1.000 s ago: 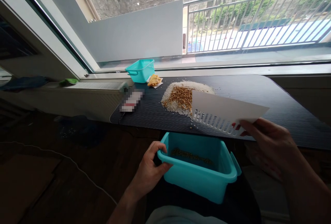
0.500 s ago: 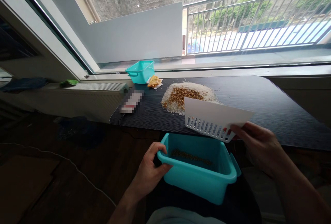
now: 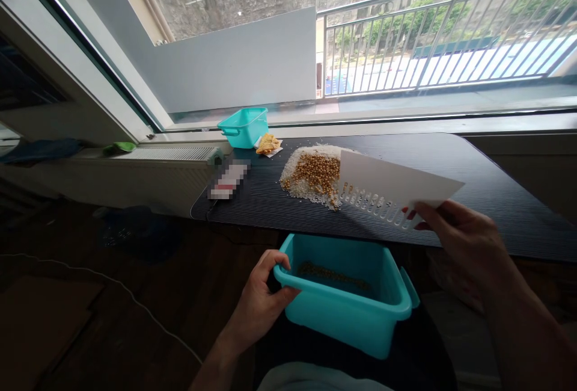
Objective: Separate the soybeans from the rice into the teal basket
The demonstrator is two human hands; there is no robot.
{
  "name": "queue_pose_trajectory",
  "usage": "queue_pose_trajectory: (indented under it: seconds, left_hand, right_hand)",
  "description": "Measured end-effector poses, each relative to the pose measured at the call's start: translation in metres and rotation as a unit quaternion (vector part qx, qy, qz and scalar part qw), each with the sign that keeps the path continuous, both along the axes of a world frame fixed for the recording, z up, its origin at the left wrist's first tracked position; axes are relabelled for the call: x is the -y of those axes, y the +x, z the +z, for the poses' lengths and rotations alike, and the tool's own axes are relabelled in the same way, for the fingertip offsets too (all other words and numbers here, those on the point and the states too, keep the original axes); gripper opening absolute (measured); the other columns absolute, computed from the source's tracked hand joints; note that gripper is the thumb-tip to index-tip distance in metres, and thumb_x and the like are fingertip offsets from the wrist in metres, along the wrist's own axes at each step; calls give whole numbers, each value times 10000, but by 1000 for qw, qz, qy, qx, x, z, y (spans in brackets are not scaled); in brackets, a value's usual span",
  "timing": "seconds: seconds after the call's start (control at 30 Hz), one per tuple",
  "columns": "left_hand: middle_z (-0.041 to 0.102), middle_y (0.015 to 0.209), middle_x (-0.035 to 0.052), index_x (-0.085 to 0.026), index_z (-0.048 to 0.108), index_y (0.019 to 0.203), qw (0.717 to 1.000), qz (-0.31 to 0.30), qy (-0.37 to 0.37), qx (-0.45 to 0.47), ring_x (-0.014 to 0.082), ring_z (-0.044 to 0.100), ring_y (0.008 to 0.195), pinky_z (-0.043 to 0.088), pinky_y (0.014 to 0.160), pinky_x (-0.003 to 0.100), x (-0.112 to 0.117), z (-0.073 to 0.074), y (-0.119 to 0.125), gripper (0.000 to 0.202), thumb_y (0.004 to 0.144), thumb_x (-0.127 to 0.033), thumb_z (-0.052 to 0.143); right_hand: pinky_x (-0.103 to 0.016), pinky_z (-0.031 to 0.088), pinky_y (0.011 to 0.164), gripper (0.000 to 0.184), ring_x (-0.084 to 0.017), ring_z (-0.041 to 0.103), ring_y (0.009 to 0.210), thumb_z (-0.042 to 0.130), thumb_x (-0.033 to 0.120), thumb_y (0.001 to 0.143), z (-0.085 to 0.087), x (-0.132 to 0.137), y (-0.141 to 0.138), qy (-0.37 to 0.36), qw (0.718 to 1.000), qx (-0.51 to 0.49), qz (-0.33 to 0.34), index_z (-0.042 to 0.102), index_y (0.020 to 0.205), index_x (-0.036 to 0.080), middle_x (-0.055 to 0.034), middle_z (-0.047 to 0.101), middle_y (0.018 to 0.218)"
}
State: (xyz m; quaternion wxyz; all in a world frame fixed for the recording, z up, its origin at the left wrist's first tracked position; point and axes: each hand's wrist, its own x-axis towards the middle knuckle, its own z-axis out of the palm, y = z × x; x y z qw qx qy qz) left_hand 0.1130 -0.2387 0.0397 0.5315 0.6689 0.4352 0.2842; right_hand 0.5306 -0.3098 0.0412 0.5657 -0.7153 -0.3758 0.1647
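My left hand (image 3: 265,289) is closed round the left corner of a turquoise plastic bin (image 3: 338,319), its thumb on the outer wall. Some small grains (image 3: 333,274) lie on the bin's floor. Between finger and thumb, my right hand (image 3: 464,234) grips a white card (image 3: 396,177) with a row of slots along its lower edge. The card is tilted over the table, its left end in front of a pile of golden beads (image 3: 315,171) mixed with clear white granules (image 3: 293,186). Part of the pile is hidden behind the card.
The bin sits below the front edge of the dark table (image 3: 252,213). At the table's back left stand a smaller turquoise bin (image 3: 246,129) and a yellow snack-like piece (image 3: 268,144) on white paper. A blurred-out phone-like object (image 3: 229,180) lies at the left edge.
My right hand has moved the slotted card away from the bin, forward and to the right, to the bead pile. My left hand and the bin stay in place.
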Motion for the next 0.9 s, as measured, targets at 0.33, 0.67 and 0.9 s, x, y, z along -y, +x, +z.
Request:
queue_pose_trajectory:
  seconds: [0.33,0.67,0.9]
  left_hand:
    - [726,1026,7,-283,738,991,1000,-9,23,-13,270,692,940,644,923,376,-2,-1,-2,404,976,-598,990]
    - [729,1037,13,-283,733,989,1000,-2,10,-6,277,682,950,631,923,382,-1,0,-1,439,965,-634,996]
    - [727,1050,19,-286,720,988,1000,12,15,4,282,667,961,602,902,370,3,-9,0,419,963,-606,990]
  right_hand:
    - [-590,837,869,646,-360,904,880,1037,946,841,1,-22,-12,23,997,-32,65,969,990,321,-82,934,952]
    - [-531,842,835,695,-343,904,877,1051,981,805,-3,-15,-9,26,997,-41,65,991,985,312,-69,952,940]
    - [-635,864,888,646,-399,938,897,1075,945,782,3,-6,-14,15,995,-70,73,1023,1034,353,-66,976,970]
